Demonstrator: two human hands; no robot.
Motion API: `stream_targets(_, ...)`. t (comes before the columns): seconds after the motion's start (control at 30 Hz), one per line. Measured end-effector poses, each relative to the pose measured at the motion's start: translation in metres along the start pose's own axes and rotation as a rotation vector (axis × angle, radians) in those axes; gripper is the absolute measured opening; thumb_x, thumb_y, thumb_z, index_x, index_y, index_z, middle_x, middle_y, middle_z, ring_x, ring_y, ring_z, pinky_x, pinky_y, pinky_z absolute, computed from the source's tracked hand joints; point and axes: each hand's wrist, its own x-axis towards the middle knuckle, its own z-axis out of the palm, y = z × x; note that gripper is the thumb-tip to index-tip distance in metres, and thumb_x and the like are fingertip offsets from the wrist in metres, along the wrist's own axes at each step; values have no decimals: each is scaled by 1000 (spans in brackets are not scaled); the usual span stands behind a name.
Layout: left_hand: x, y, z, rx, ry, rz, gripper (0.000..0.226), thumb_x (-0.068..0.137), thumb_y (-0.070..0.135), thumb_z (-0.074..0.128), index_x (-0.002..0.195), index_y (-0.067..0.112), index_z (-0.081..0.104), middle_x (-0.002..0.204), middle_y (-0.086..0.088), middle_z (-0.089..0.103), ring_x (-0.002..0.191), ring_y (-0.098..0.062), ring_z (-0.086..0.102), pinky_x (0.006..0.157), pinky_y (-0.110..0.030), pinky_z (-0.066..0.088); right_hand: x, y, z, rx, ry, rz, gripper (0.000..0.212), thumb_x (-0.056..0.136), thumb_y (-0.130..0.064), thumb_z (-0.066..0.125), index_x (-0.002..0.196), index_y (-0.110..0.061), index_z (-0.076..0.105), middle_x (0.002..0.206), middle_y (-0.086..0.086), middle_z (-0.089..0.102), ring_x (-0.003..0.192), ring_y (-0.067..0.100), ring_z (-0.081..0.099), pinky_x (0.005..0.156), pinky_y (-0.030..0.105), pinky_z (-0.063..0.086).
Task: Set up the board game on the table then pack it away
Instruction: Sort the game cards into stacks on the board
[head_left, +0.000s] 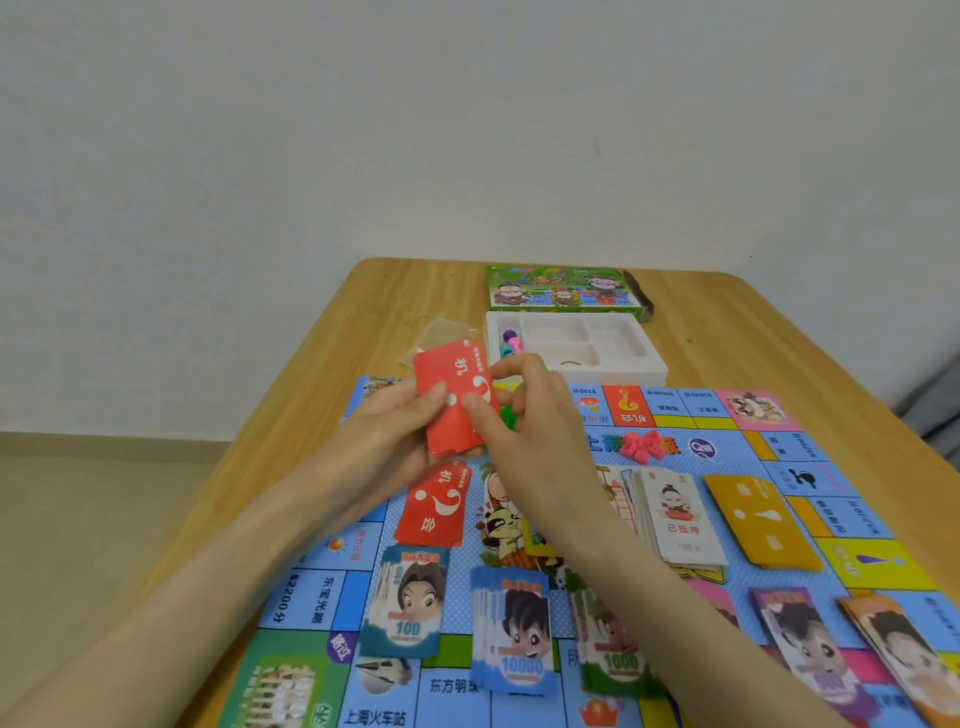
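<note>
Above the blue game board (727, 467), my left hand (395, 431) and my right hand (524, 410) together hold a small stack of red question-mark cards (449, 374). Both thumbs press on its face, and fingers curl behind it. Something green shows under my right hand. A second red card pile (434, 509) lies on the board just below. Money stacks marked 100 (408, 603), 10000 (514, 634) and 1000 (613, 654) lie along the near side. White cards (680, 514) and yellow cards (758, 519) lie to the right.
The white plastic tray (623, 364) with a few coloured pawns (511, 343) stands beyond the board, the green game box (563, 288) behind it. A clear plastic bag (441, 332) lies left of the tray. Pink pieces (641, 447) sit mid-board. The wooden table (805, 353) meets the wall.
</note>
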Motion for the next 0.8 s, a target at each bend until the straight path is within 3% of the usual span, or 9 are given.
stream_targets(0.1, 0, -2, 2, -15, -28, -32, 36, 91, 21, 45, 118, 0, 58, 105, -17, 67, 94, -23, 66, 86, -33, 54, -2, 1, 6, -86, 5, -28, 32, 84, -46, 56, 105, -27, 41, 102, -7, 41, 98, 15, 52, 82, 43, 50)
stream_targets(0.17, 0, -3, 1, -26, -31, -63, 32, 90, 23, 47, 111, 4, 62, 104, -18, 67, 93, -22, 67, 87, -34, 54, -4, 2, 8, -198, 37, -104, 38, 87, -39, 57, 116, -22, 41, 112, -4, 40, 106, 15, 46, 87, 41, 48)
stream_targets(0.3, 0, -2, 1, -66, 13, -98, 44, 85, 26, 47, 123, 5, 56, 126, -26, 57, 108, -29, 57, 82, -34, 56, -2, -2, 3, -331, 86, -363, 61, 81, -30, 61, 135, -15, 38, 133, 2, 36, 120, 15, 35, 102, 35, 39)
stream_targets(0.4, -1, -2, -1, -80, -22, -91, 36, 85, 27, 46, 114, 8, 57, 105, -19, 66, 89, -23, 65, 72, -30, 58, 1, -3, 3, -436, -61, -508, 76, 76, -24, 66, 143, -9, 33, 146, 3, 37, 137, 16, 29, 114, 27, 21)
stream_targets(0.5, 0, -2, -3, -103, -46, -85, 30, 84, 26, 45, 104, 9, 59, 87, -10, 72, 75, -19, 70, 67, -29, 59, 0, -1, 4, -453, -121, -528, 79, 73, -20, 66, 143, -7, 32, 142, 5, 43, 132, 18, 36, 110, 35, 30)
stream_targets(0.7, 1, -2, -8, -144, -128, -92, 40, 72, 39, 79, 99, 10, 73, 99, -14, 71, 90, -23, 69, 77, -33, 58, 1, -1, -1, -519, -136, -541, 80, 69, -19, 70, 141, -6, 37, 129, 7, 53, 120, 21, 47, 102, 34, 38)
stream_targets(0.8, 2, -1, -12, -198, -184, -127, 37, 90, 40, 53, 108, 13, 72, 111, -12, 69, 102, -24, 67, 85, -35, 56, 1, -3, -4, -445, -152, -502, 80, 69, -26, 70, 141, -9, 38, 125, 5, 56, 113, 17, 49, 97, 37, 43)
